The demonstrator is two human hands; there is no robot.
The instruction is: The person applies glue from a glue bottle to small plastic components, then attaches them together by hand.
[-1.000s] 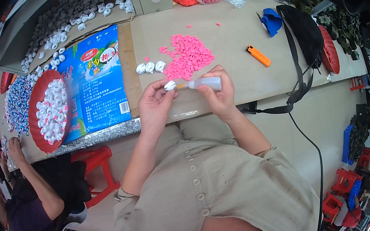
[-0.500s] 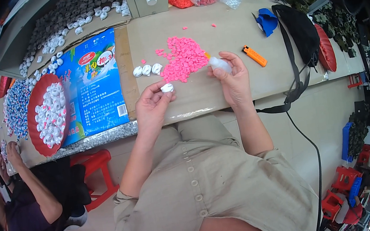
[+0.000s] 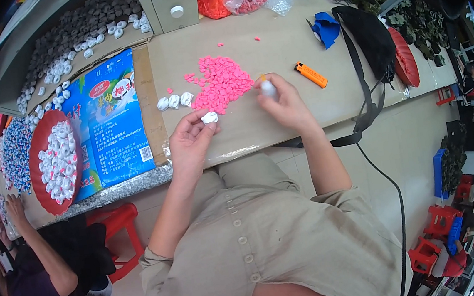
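Between the thumb and fingers of my left hand (image 3: 192, 140) is a small white moulded piece (image 3: 209, 117), its upper face turned up. My right hand (image 3: 285, 103) grips a small whitish squeeze bottle (image 3: 269, 89) with a yellow tip, just right of the pink pile. This pile of small pink pieces (image 3: 223, 81) lies on the table beyond both hands. Three similar white pieces (image 3: 174, 102) stand in a row at the pile's left edge. Fingers partly hide the bottle.
A red tray (image 3: 43, 192) of white pieces stands left, beside a blue printed cardboard sheet (image 3: 107, 128). An orange lighter (image 3: 311, 75) and black strapped bag (image 3: 375, 42) lie right. A grey machine housing (image 3: 188, 15) stands at the back. A co-worker (image 3: 44, 260) sits at far left.
My right hand has turned, bringing the bottle more upright with its tip away from me. My left hand still holds the white piece. The whole view has shifted slightly.
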